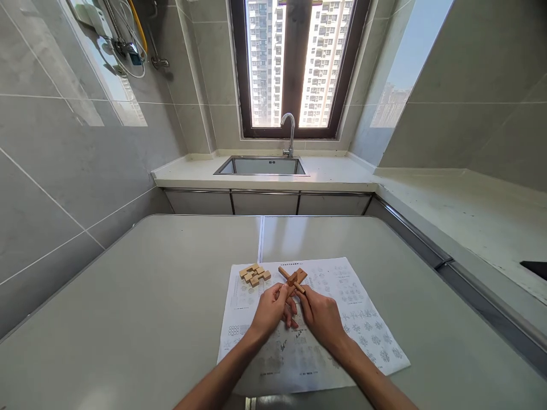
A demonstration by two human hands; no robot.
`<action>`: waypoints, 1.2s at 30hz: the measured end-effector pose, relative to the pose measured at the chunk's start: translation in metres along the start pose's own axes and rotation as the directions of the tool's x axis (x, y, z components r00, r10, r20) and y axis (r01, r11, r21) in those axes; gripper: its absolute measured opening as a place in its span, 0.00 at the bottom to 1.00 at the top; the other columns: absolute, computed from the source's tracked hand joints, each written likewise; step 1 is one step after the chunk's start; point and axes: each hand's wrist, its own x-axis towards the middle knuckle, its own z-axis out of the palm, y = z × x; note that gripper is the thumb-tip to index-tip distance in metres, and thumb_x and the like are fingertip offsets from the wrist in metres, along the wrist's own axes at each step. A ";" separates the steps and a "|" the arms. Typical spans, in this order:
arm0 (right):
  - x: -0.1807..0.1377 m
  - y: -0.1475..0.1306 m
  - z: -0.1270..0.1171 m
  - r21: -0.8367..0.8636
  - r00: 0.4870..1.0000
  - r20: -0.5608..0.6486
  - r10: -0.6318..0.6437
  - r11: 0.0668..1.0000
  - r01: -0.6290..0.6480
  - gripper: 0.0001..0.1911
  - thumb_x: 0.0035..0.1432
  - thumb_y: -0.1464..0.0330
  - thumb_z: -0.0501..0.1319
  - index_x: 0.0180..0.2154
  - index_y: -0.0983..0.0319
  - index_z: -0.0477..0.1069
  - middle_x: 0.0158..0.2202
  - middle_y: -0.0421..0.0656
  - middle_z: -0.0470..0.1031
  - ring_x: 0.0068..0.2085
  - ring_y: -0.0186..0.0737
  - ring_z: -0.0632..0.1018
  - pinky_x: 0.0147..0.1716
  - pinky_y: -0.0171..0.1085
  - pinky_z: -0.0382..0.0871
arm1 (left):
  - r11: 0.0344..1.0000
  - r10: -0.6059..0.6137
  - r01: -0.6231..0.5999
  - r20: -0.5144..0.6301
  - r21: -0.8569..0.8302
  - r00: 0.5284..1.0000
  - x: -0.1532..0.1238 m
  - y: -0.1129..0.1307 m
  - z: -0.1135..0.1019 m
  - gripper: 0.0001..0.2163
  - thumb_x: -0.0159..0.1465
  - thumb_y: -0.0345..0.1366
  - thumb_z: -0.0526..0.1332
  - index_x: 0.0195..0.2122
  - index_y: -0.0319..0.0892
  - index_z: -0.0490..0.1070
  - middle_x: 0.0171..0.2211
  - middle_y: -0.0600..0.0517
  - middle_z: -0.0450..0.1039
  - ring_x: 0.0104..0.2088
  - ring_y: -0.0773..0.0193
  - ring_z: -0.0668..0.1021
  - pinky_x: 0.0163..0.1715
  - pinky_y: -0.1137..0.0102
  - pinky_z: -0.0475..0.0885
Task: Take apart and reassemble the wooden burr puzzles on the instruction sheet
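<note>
**Our two hands meet on crossed wooden pieces [296, 279] above a printed sheet [294, 359]**

From the head view, we look down a pale, glossy table [128, 319] with our forearms coming in from the near edge. Our left hand [271, 307] pinches the near side of the crossed wooden pieces between thumb and fingers, its other fingers curled beneath. Our right hand [321, 313] has its fingertips closed on the right side of the same pieces, so the two hands sit close together. A slim stick slants across a broader, darker piece, from far left to near right; how they join is too small for us to tell.

Just to the left and a little farther off, a cluster of light wooden blocks [255, 275] lies on the far left part of the sheet. The paper carries small diagrams and lines of print, plus dark check-like marks near our wrists.

Beyond the table's far edge we see a white counter [333, 169] with a sink [265, 166] set into it, a curved metal faucet [292, 134] behind, and a dark-framed window [296, 68] facing tall buildings [322, 68]. At far left, a yellow hose [139, 25] hangs by the tiled wall [106, 148].
</note>
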 end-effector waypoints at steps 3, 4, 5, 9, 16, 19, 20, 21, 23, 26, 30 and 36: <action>0.001 -0.003 -0.002 0.018 1.000 -0.020 0.012 1.000 -0.012 0.20 0.76 0.63 0.46 0.38 0.60 0.73 0.25 0.41 0.78 0.23 0.38 0.75 0.25 0.34 0.56 | 0.998 0.053 -0.052 -0.045 0.029 0.998 0.000 0.003 0.000 0.22 0.67 0.58 0.58 0.39 0.41 0.68 0.22 0.56 0.73 0.11 0.68 0.71 0.17 0.69 0.76; 0.001 -0.004 -0.002 0.025 1.000 -0.027 0.011 1.000 -0.011 0.20 0.76 0.63 0.46 0.38 0.60 0.74 0.25 0.41 0.78 0.23 0.38 0.75 0.25 0.34 0.56 | 0.997 0.073 -0.071 -0.060 0.034 0.996 0.000 0.004 0.000 0.22 0.67 0.58 0.58 0.39 0.41 0.68 0.22 0.55 0.73 0.11 0.68 0.71 0.16 0.70 0.76; 0.002 -0.005 -0.003 0.034 0.999 -0.034 0.010 0.999 -0.009 0.20 0.76 0.63 0.46 0.37 0.60 0.74 0.25 0.41 0.78 0.23 0.37 0.75 0.26 0.34 0.56 | 0.995 0.092 -0.089 -0.073 0.040 0.993 0.000 0.005 0.001 0.22 0.67 0.58 0.57 0.39 0.40 0.69 0.23 0.55 0.73 0.11 0.68 0.72 0.16 0.71 0.75; 0.003 -0.009 -0.006 0.079 0.999 -0.034 0.018 0.997 -0.016 0.21 0.76 0.61 0.46 0.37 0.60 0.74 0.25 0.42 0.77 0.23 0.38 0.74 0.26 0.35 0.56 | 0.987 0.146 -0.138 -0.101 0.080 0.984 0.000 0.007 0.000 0.22 0.69 0.58 0.56 0.37 0.41 0.68 0.21 0.56 0.72 0.12 0.67 0.73 0.16 0.72 0.73; 0.008 -0.008 -0.007 0.428 0.978 0.035 0.208 0.881 -0.202 0.25 0.72 0.51 0.51 0.31 0.59 0.73 0.21 0.40 0.72 0.23 0.38 0.71 0.26 0.35 0.60 | 0.992 0.113 -0.113 -0.004 0.064 0.994 0.000 0.013 -0.006 0.21 0.70 0.57 0.55 0.38 0.42 0.65 0.19 0.58 0.71 0.12 0.68 0.73 0.15 0.75 0.69; 0.015 -0.001 -0.008 0.735 0.885 0.216 0.413 0.528 -0.425 0.27 0.68 0.45 0.55 0.32 0.60 0.72 0.18 0.35 0.66 0.17 0.32 0.63 0.19 0.33 0.55 | 0.991 0.132 -0.132 -0.014 0.028 0.991 0.001 0.015 -0.010 0.21 0.70 0.57 0.55 0.40 0.42 0.66 0.20 0.59 0.70 0.12 0.69 0.70 0.17 0.73 0.72; 0.018 0.003 -0.009 0.791 0.849 0.271 0.454 0.398 -0.465 0.26 0.66 0.45 0.57 0.33 0.61 0.72 0.19 0.35 0.65 0.17 0.31 0.61 0.17 0.32 0.52 | 0.989 0.142 -0.141 -0.026 0.036 0.990 0.002 0.014 -0.011 0.20 0.70 0.57 0.55 0.40 0.42 0.67 0.20 0.59 0.70 0.12 0.70 0.70 0.17 0.73 0.72; 0.020 0.008 -0.010 0.836 0.823 0.282 0.493 0.296 -0.463 0.25 0.64 0.45 0.60 0.33 0.61 0.72 0.19 0.34 0.64 0.16 0.29 0.59 0.16 0.31 0.51 | 0.987 0.153 -0.151 -0.037 0.055 0.988 0.003 0.013 -0.013 0.20 0.70 0.56 0.56 0.40 0.42 0.67 0.20 0.59 0.69 0.12 0.70 0.69 0.17 0.74 0.71; 0.024 0.020 -0.014 0.894 0.791 0.293 0.537 0.140 -0.426 0.23 0.63 0.48 0.63 0.33 0.62 0.72 0.21 0.33 0.64 0.18 0.28 0.60 0.16 0.29 0.54 | 0.980 0.176 -0.171 -0.048 0.099 0.983 0.005 0.009 -0.016 0.19 0.70 0.54 0.57 0.39 0.41 0.68 0.19 0.59 0.69 0.13 0.70 0.69 0.16 0.75 0.68; 0.027 0.037 -0.019 0.939 0.765 0.261 0.589 0.027 -0.342 0.18 0.62 0.53 0.66 0.34 0.62 0.72 0.21 0.32 0.61 0.18 0.28 0.59 0.14 0.29 0.55 | 0.976 0.182 -0.173 -0.055 0.135 0.982 0.006 0.006 -0.018 0.17 0.70 0.52 0.57 0.38 0.41 0.69 0.19 0.59 0.68 0.13 0.70 0.68 0.17 0.75 0.67; 0.031 0.053 -0.021 0.966 0.756 0.246 0.607 -0.091 -0.242 0.14 0.63 0.58 0.66 0.34 0.62 0.71 0.23 0.32 0.60 0.18 0.27 0.60 0.15 0.27 0.57 | 0.969 0.187 -0.174 -0.057 0.175 0.981 0.003 0.009 -0.016 0.16 0.70 0.52 0.58 0.37 0.42 0.70 0.19 0.58 0.68 0.14 0.70 0.67 0.18 0.74 0.66; 0.034 0.069 -0.022 0.973 0.794 0.221 0.566 -0.185 -0.139 0.14 0.65 0.58 0.64 0.33 0.59 0.68 0.24 0.32 0.59 0.18 0.26 0.58 0.14 0.27 0.57 | 0.921 0.239 -0.210 -0.049 0.329 0.970 -0.006 0.020 -0.012 0.16 0.71 0.50 0.57 0.35 0.43 0.70 0.19 0.57 0.68 0.16 0.68 0.67 0.20 0.74 0.64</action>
